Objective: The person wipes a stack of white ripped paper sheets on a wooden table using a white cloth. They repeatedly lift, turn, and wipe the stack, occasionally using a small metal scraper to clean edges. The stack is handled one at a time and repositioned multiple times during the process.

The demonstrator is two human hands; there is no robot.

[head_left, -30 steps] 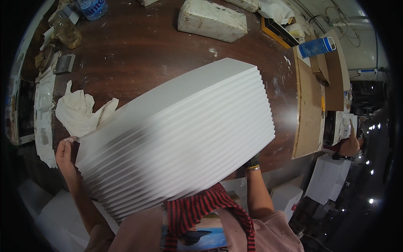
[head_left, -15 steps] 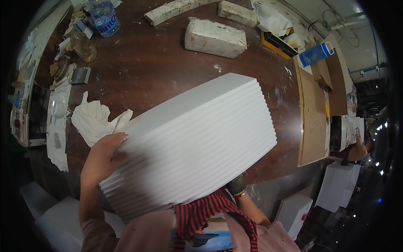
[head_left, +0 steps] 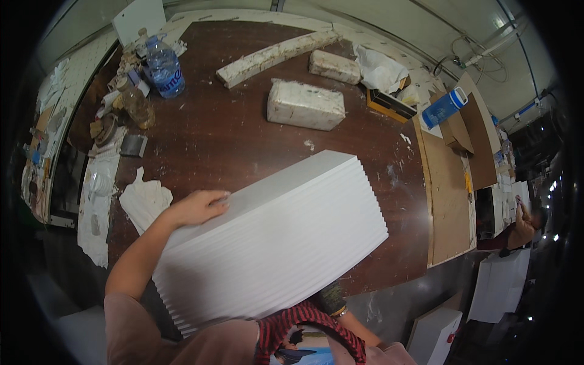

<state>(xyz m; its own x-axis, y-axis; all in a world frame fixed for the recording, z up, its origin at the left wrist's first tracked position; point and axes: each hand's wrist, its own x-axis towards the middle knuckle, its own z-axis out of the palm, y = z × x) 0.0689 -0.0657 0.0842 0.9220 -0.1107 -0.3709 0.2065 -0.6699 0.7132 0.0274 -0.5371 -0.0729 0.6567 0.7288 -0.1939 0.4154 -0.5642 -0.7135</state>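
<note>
A large white ribbed block [head_left: 274, 243], which looks like a stack of thin white sheets, lies slanted across the near side of the table, close against my body. My bare left hand [head_left: 201, 208] rests on its smooth far face, near the left end, with fingers stretched out flat. At the block's lower edge is my right hand [head_left: 331, 299] in a dark glove; its fingers are hidden beneath the block. A crumpled white cloth [head_left: 146, 199] lies just beyond my left forearm.
On the brown table [head_left: 219, 134] stand several weathered white blocks, among them a thick one [head_left: 306, 104]. A clear water bottle [head_left: 165, 68] stands far left, beside cluttered items. A blue bottle [head_left: 444, 108] and cardboard [head_left: 447, 201] are at right. Another person's hand [head_left: 522, 228] shows far right.
My left hand has slid from the block's left end up onto its far face, fingers now flatter. The whole scene sits lower in view. My right hand stays under the near edge.
</note>
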